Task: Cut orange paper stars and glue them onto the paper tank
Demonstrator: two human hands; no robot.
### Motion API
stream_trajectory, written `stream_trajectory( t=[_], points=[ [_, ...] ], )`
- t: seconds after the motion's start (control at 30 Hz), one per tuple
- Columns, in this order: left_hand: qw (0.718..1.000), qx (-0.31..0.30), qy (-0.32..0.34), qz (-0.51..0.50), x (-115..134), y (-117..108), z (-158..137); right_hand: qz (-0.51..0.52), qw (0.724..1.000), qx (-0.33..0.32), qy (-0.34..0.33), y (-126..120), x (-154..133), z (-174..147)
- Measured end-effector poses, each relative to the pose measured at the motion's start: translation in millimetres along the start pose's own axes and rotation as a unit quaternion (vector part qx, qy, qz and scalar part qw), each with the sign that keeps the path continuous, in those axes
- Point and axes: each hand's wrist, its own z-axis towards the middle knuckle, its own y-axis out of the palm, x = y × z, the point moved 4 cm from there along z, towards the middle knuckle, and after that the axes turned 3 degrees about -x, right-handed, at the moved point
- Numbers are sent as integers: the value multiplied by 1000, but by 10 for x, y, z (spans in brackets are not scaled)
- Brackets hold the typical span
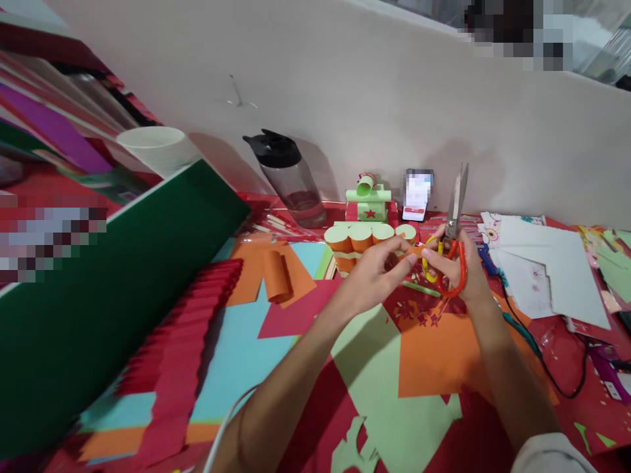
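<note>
My right hand [468, 269] has a pair of scissors [454, 213] in its grip, red and yellow handles around the fingers and blades pointing up. Between both hands is a small piece of orange paper [418, 250], pinched by the fingertips of my left hand [377, 272]; my right fingertips touch its other end. Just behind my left hand stands a paper model with orange and pale green rolls [362, 238]. At its back are a light green box with a red star [371, 211] and a small green tube [365, 185]. Tiny red paper stars [428, 320] lie below my hands.
Orange sheets [434, 368], green sheets [379, 374] and blue sheets [236, 361] cover the red table. A pleated red strip [182, 355] and dark green board [123, 295] are left. Behind stand a water bottle [290, 177] and phone [417, 195]; white cardboard [557, 269] lies right.
</note>
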Motion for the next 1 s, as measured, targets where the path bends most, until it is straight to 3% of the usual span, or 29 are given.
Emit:
stream_trajectory(
  t=[0.37, 0.57, 0.67, 1.0],
  points=[
    [997, 47, 15, -67, 71, -11, 14, 15, 1000, -5, 3, -3, -19, -16],
    [981, 155, -8, -114, 14, -189, -5, 5, 988, -154, 18, 102, 39, -43],
    [976, 184, -13, -119, -3, -237, -6, -39, 981, -189, 35, 165, 97, -56],
    [972, 207, -1, -113, 2, -238, -8, -69, 982, -167, 54, 239, 53, -90]
  ],
)
